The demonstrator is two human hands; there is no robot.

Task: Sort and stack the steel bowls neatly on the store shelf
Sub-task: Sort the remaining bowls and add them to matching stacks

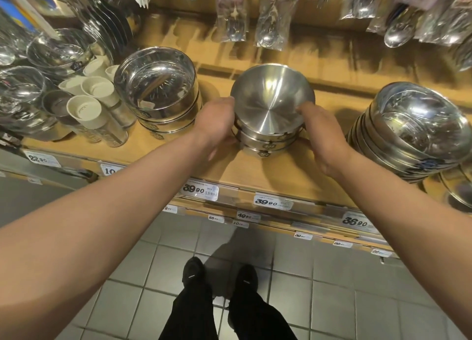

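Note:
A stack of brushed steel bowls (270, 104) stands in the middle of the wooden shelf (255, 171). My left hand (217, 122) grips the stack's left side and my right hand (321, 138) grips its right side, fingers curled round the bowls. The fingertips of both hands are hidden behind the stack. To the left sits a second stack of shiny steel bowls (161, 89). At the right a tall, leaning stack of wider steel bowls (413, 132) rests on the shelf.
White cups and steel tumblers (92, 102) lie on their sides at the left, with glass bowls (38, 66) behind them. Packaged spoons (268, 15) hang above the shelf. Price tags (273, 201) line the shelf edge. Grey tile floor and my shoes lie below.

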